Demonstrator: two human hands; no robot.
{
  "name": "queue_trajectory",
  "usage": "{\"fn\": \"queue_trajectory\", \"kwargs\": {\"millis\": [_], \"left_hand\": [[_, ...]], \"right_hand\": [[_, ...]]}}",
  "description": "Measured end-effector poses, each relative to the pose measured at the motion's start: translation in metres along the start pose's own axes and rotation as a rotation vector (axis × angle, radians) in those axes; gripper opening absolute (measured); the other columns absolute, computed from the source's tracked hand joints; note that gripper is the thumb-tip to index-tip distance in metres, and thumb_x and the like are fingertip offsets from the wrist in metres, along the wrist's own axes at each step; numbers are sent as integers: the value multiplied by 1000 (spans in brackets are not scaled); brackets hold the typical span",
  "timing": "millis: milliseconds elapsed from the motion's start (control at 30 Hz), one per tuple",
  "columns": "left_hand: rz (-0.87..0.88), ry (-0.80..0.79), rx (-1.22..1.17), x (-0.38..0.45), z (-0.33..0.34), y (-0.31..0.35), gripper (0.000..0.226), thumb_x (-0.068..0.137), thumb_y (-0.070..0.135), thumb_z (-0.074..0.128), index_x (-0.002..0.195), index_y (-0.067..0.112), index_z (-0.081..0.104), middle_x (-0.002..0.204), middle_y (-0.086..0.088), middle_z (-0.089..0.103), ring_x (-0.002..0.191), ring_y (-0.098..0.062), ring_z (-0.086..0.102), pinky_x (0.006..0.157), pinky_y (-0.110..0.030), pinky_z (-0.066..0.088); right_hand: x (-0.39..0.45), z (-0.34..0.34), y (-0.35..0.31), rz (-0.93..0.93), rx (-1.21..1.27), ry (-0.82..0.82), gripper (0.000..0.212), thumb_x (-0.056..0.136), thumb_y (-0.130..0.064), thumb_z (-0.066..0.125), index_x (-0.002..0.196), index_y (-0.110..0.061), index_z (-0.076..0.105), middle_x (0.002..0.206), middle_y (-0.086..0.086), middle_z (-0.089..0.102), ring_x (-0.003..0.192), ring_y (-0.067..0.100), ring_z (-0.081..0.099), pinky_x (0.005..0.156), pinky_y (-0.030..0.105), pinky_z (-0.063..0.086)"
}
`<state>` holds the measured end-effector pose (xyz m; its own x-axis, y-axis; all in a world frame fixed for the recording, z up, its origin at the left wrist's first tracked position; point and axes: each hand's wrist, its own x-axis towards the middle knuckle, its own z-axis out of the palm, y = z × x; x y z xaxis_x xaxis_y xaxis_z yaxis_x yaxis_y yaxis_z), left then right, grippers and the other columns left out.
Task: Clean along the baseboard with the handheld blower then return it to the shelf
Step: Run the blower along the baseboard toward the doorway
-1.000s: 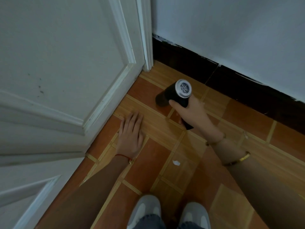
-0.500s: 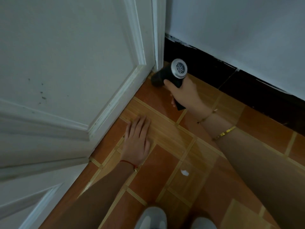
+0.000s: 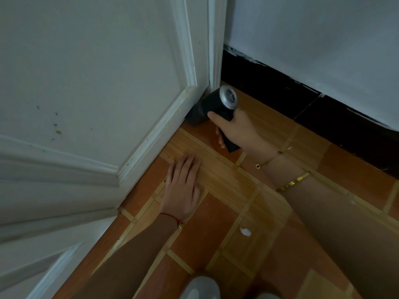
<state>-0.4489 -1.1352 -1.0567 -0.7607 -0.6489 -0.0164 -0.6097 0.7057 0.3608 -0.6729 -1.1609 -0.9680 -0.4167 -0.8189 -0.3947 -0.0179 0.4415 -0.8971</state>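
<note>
My right hand (image 3: 241, 130) grips the handle of a black handheld blower (image 3: 212, 108) with a silver rear grille. Its nozzle points left and down at the foot of the white door (image 3: 108, 83), in the corner where the door meets the wall. The black baseboard (image 3: 280, 91) runs from that corner to the right along the white wall. My left hand (image 3: 183, 188) lies flat on the tiled floor, fingers spread slightly, holding nothing.
The floor is orange-brown tile (image 3: 216, 223) with pale wood-look strips. A small white scrap (image 3: 245, 231) lies on a tile near my feet. The toes of my light shoes (image 3: 200, 288) show at the bottom edge. The shelf is out of view.
My right hand has carried the blower forward and left, from the open floor into the corner by the door. My left hand has stayed flat on the floor.
</note>
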Motion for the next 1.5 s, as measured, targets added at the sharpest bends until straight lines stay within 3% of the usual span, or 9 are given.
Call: {"fn": "queue_trajectory", "kwargs": {"millis": [167,467,700,833,1033,1200,1300,1433,1500], "left_hand": [[-7,-10,-9,0,0,0,57,100,31,26,152,10,32,159,-8,32,150,-26,21,120,-57,16],[-2,3,-4,0,1,0,57,100,31,26,153,10,32,159,-7,31,150,-25,21,122,-54,12],[5,9,3,0,1,-1,57,100,30,27,153,11,31,158,-8,32,150,-26,21,123,-52,9],[12,26,-9,0,1,0,56,100,29,29,152,10,32,158,-8,32,150,-26,22,123,-52,9],[10,32,-5,0,0,2,55,101,31,27,150,9,36,156,-10,36,148,-27,26,122,-54,13],[8,38,-3,-1,2,2,55,101,32,28,151,11,35,156,-9,36,148,-26,25,121,-55,14],[5,36,15,-2,3,2,55,101,32,28,151,11,34,157,-10,34,149,-26,23,122,-54,13],[3,32,65,-2,4,3,55,101,30,29,151,10,33,157,-11,35,149,-27,24,121,-55,16],[1,28,80,-2,4,4,55,101,31,28,151,9,34,156,-12,35,148,-28,25,121,-54,17]], "right_hand": [[2,3,6,-105,-72,219,41,94,-32,64,123,-7,49,68,6,62,37,11,57,39,25,48],[5,-37,14,-115,-122,548,71,85,-50,64,141,-12,44,119,12,68,93,37,71,76,51,61],[14,-44,2,-140,-133,398,78,80,-57,63,142,-16,42,121,10,67,78,19,63,82,50,60],[11,-55,4,-79,-122,446,59,92,-38,66,140,-13,43,105,12,67,42,8,59,48,30,57],[-29,-84,22,-99,-277,508,68,90,-43,66,146,-12,41,131,9,63,114,24,63,91,27,52],[-73,-97,22,36,-374,292,51,93,-36,66,133,-14,44,84,6,66,55,14,61,40,10,45],[-88,-100,22,66,-425,188,49,92,-37,67,132,-16,48,91,12,71,58,15,62,39,9,43],[-98,-92,26,-32,-525,243,66,91,-45,65,146,-20,39,118,3,65,97,24,68,69,16,48],[-100,-93,22,46,-525,133,63,91,-44,66,144,-19,41,104,2,66,92,27,69,56,13,45]]}}
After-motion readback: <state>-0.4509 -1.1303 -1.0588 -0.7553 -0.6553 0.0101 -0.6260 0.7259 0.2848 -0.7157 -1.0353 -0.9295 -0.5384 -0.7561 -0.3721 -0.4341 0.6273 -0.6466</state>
